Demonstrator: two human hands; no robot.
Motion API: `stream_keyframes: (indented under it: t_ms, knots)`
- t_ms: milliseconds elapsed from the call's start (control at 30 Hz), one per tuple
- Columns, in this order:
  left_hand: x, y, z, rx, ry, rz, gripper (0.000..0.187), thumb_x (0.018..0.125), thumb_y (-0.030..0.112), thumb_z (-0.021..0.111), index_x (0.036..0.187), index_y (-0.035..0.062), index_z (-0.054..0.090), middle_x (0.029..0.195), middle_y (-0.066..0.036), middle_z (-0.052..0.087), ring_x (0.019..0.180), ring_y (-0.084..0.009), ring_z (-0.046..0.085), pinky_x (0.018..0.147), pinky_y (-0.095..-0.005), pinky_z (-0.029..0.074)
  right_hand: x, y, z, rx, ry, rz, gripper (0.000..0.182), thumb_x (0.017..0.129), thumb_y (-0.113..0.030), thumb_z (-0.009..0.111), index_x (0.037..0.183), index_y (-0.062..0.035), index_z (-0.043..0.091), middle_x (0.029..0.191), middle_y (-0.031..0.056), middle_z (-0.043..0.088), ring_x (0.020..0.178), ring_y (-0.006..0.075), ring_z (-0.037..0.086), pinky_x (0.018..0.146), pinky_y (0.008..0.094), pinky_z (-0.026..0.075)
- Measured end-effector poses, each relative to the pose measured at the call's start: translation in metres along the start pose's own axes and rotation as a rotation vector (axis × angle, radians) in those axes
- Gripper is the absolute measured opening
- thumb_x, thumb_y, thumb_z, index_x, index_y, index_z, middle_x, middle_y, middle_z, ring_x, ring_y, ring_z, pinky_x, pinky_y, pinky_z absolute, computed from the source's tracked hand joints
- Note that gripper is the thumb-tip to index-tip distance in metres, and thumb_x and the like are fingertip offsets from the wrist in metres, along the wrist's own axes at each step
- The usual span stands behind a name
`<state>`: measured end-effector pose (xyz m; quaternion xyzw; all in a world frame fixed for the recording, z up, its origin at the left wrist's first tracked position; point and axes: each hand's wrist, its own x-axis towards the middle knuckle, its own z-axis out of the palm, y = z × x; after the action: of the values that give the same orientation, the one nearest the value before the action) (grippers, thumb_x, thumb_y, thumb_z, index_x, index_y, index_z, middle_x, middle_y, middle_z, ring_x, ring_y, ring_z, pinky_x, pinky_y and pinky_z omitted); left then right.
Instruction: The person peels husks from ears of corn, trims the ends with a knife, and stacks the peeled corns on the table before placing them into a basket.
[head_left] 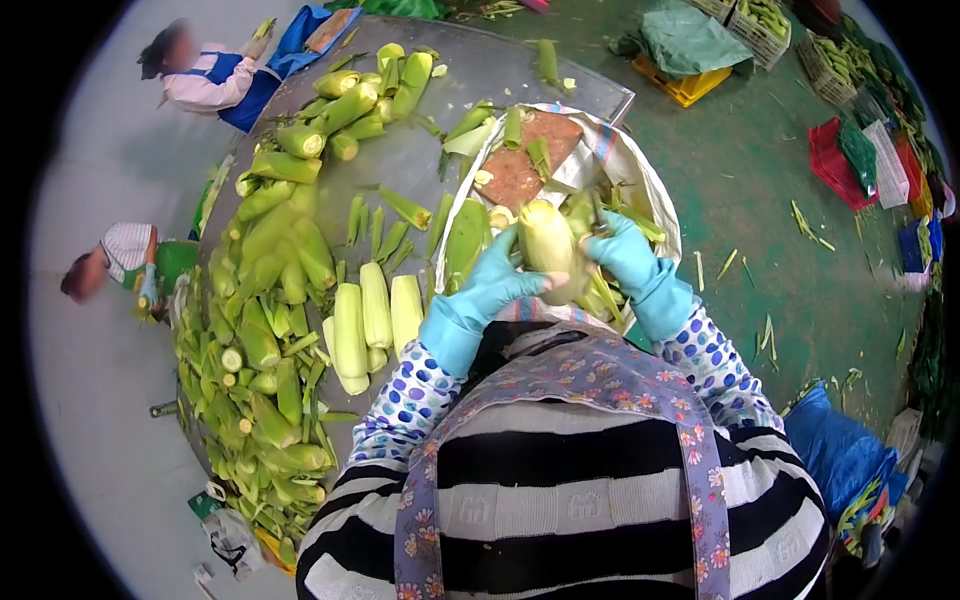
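Note:
My left hand [497,272], in a light-blue rubber glove, grips a partly husked ear of corn [547,240] over an open white sack [662,190]. To the right of the ear, my right hand [632,262], gloved alike, is closed around a narrow dark knife [597,208], blurred and partly hidden by the fingers. Green husk strips [600,295] hang below the ear, inside the sack. Beyond the hands, a reddish-brown board [535,160] lies at the sack's far side with husk scraps on it. Several pale, trimmed ears [350,335] lie left of my left hand.
A large heap of unhusked corn [265,340] covers the left of the metal table [480,60]. Two people [215,80] work across it. On the green floor to the right are a yellow crate [690,85], a red crate [840,165] and a blue bag [835,450].

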<state>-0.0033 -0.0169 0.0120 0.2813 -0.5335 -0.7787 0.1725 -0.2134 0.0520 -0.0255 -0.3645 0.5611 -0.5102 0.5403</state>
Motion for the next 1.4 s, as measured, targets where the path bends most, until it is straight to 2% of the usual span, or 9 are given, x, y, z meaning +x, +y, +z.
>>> stream_keyframes:
  t_ms: [100, 400, 567, 667, 733, 867, 1067, 1233, 1400]
  knots:
    - [-0.008, 0.002, 0.0, -0.145, 0.12, 0.021, 0.075, 0.078, 0.025, 0.082, 0.138, 0.0014, 0.043, 0.13, -0.012, 0.055, 0.115, -0.0191, 0.056, 0.099, -0.0323, 0.046, -0.002, -0.02, -0.001, 0.497, 0.057, 0.184, 0.016, 0.081, -0.001, 0.057, 0.095, -0.0001, 0.064, 0.068, 0.0023, 0.061, 0.046, 0.0099, 0.054, 0.042, 0.0227, 0.044]
    - [0.003, 0.002, 0.031, -0.285, 0.347, 0.0, 0.049, 0.09, 0.036, 0.07, 0.124, 0.0031, 0.056, 0.116, -0.007, 0.06, 0.103, -0.0161, 0.06, 0.086, -0.0344, 0.052, -0.005, -0.014, -0.001, 0.467, -0.096, 0.266, 0.031, 0.081, -0.012, 0.056, 0.109, -0.001, 0.065, 0.084, 0.0049, 0.063, 0.066, 0.0141, 0.058, 0.063, 0.0279, 0.049]
    - [0.008, 0.015, -0.02, -0.777, 0.661, 0.254, 0.054, 0.087, 0.03, 0.075, 0.126, 0.0025, 0.05, 0.118, -0.012, 0.06, 0.104, -0.0269, 0.062, 0.097, -0.0441, 0.052, 0.006, 0.014, -0.06, 0.815, 0.294, 0.178, 0.041, 0.083, -0.011, 0.05, 0.121, 0.0044, 0.054, 0.101, 0.0096, 0.061, 0.078, 0.0162, 0.063, 0.066, 0.0267, 0.054]
    - [0.001, 0.013, -0.043, -0.671, 0.693, 0.287, 0.057, 0.086, 0.032, 0.075, 0.126, 0.0007, 0.049, 0.117, -0.013, 0.06, 0.105, -0.0272, 0.062, 0.098, -0.0446, 0.051, 0.021, 0.04, -0.109, 0.668, 0.318, 0.138, 0.034, 0.085, -0.006, 0.051, 0.117, 0.0045, 0.056, 0.091, 0.0084, 0.063, 0.065, 0.0117, 0.06, 0.054, 0.0237, 0.051]
    - [0.002, 0.016, -0.031, -0.472, 0.695, 0.243, 0.053, 0.087, 0.031, 0.075, 0.123, 0.0006, 0.052, 0.114, -0.012, 0.061, 0.104, -0.0236, 0.062, 0.094, -0.0389, 0.053, 0.026, 0.03, -0.089, 0.072, 0.341, 0.029, 0.037, 0.089, -0.012, 0.064, 0.123, 0.0024, 0.059, 0.099, 0.0092, 0.066, 0.073, 0.0123, 0.061, 0.062, 0.0242, 0.051]
    - [0.016, 0.003, 0.007, -0.081, 0.592, 0.156, 0.046, 0.08, 0.022, 0.082, 0.116, 0.0028, 0.06, 0.104, -0.006, 0.065, 0.095, -0.0144, 0.062, 0.085, -0.0285, 0.051, 0.007, -0.048, -0.016, -0.124, -0.113, -0.128, 0.042, 0.09, -0.017, 0.069, 0.131, -0.0123, 0.059, 0.1, 0.0007, 0.062, 0.083, 0.009, 0.059, 0.066, 0.0221, 0.048]
    - [0.028, -0.026, 0.019, 0.004, 0.545, 0.212, 0.052, 0.074, 0.017, 0.086, 0.115, 0.0019, 0.058, 0.103, -0.006, 0.066, 0.086, -0.0143, 0.063, 0.077, -0.0283, 0.053, 0.013, -0.044, 0.019, -0.539, -0.089, -0.395, 0.028, 0.086, -0.029, 0.074, 0.096, -0.0026, 0.069, 0.087, 0.0105, 0.058, 0.083, 0.0233, 0.056, 0.076, 0.0348, 0.045]
    - [0.026, -0.03, 0.013, 0.056, 0.476, 0.225, 0.044, 0.079, 0.005, 0.079, 0.117, 0.0024, 0.058, 0.109, -0.005, 0.065, 0.096, -0.0128, 0.062, 0.085, -0.0283, 0.053, 0.009, -0.041, 0.025, -0.692, -0.007, -0.371, 0.027, 0.083, -0.024, 0.075, 0.085, -0.0001, 0.063, 0.08, 0.0108, 0.057, 0.075, 0.0247, 0.056, 0.069, 0.0378, 0.046]
    - [0.015, -0.006, 0.023, 0.008, 0.364, 0.207, 0.055, 0.073, 0.013, 0.086, 0.118, 0.0023, 0.056, 0.107, -0.005, 0.065, 0.094, -0.0134, 0.062, 0.082, -0.0285, 0.052, 0.027, -0.026, 0.013, -0.183, 0.073, -0.05, 0.029, 0.082, -0.016, 0.073, 0.102, 0.0029, 0.062, 0.086, 0.0056, 0.062, 0.073, 0.0156, 0.06, 0.065, 0.0294, 0.049]
